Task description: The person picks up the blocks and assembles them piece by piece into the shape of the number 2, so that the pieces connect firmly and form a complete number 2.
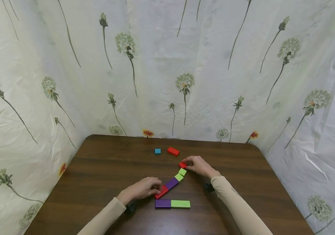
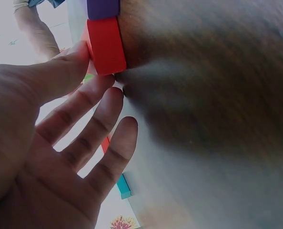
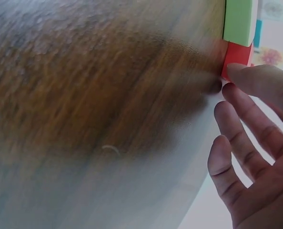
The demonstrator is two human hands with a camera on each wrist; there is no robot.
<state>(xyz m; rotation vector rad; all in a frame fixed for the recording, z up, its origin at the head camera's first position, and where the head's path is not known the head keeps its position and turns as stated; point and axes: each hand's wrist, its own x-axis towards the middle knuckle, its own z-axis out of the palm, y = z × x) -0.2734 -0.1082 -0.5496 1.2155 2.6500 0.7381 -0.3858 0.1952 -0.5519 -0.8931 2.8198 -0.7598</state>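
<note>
Diagonally, the block row (image 1: 171, 183) slants near-left to far-right: the left hand (image 1: 144, 189) pinches its near red block (image 1: 162, 192), the right hand (image 1: 199, 165) its far red block (image 1: 182, 165), other fingers loosely spread.

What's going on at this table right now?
A person is handling a bent row of blocks on the table. The left hand touches the near red block; the right hand pinches the far red block. Between these lie a purple block and two green ones. A purple-and-green pair lies nearer the person; a blue block and another red one sit apart beyond the row.
</note>
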